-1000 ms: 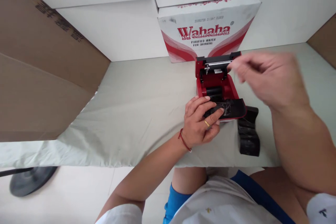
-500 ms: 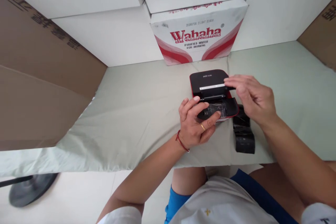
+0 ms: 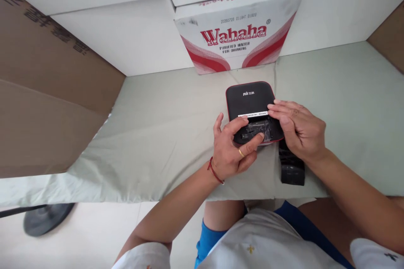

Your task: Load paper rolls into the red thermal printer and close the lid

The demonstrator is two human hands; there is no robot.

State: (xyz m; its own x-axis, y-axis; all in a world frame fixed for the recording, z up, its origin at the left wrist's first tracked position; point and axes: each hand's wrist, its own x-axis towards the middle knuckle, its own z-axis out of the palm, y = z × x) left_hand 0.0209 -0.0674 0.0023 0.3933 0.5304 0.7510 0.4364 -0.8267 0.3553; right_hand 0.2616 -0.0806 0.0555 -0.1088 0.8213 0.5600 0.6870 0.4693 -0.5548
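Observation:
A small black device with red edging lies on the pale cloth-covered table, its lid down. My left hand grips the device's near left corner, thumb and fingers curled over its glossy front panel. My right hand rests on the device's right side, fingers stretched flat and pressing on the lid by a white strip. A black crumpled roll or bag lies on the table just under my right wrist, partly hidden.
A white and red "Wahaha" carton stands right behind the device, with plain white boxes around it. Brown cardboard walls the left side. A dark round base sits on the floor at lower left.
The device's lid, standing open and showing the red inside a second ago, has been swung down shut by my right hand, which now lies on it. My left hand kept its hold.

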